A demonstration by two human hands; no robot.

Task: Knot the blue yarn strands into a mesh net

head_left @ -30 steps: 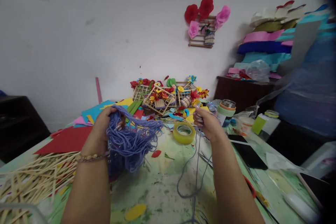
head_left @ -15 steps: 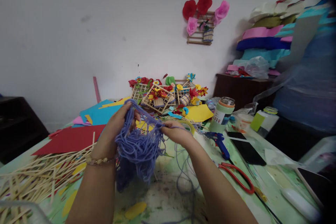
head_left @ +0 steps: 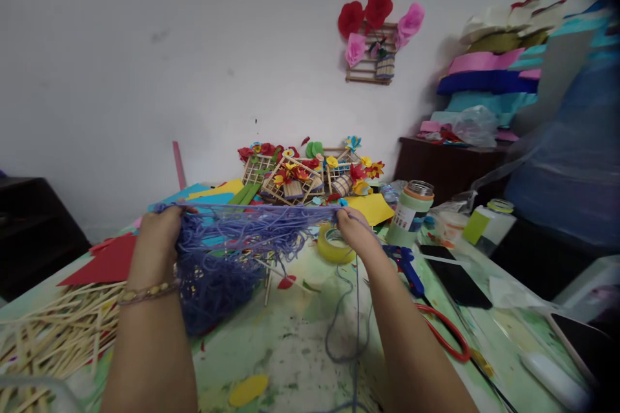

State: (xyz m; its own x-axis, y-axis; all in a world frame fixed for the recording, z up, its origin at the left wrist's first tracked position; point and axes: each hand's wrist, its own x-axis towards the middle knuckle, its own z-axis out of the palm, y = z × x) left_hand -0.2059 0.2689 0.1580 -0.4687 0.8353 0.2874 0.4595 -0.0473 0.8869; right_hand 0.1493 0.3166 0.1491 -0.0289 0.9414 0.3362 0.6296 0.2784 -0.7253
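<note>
A loose tangle of blue-purple yarn is stretched between my two hands above the table. My left hand is closed on the yarn's left end, and most of the bundle hangs beside it. The right end is pinched in my right hand, with the strands between pulled nearly level. A single strand hangs from the right side and curls on the green table. Just left of my right hand lies a roll of yellow tape.
Thin wooden sticks and red paper lie left. Small lattice crafts with flowers stand at the back. On the right are a jar, a blue glue gun, red-handled scissors and a black phone.
My hands have moved apart, the left one far to the left and the right one slightly right. The bunched yarn is now spread wide, and the tape roll shows more.
</note>
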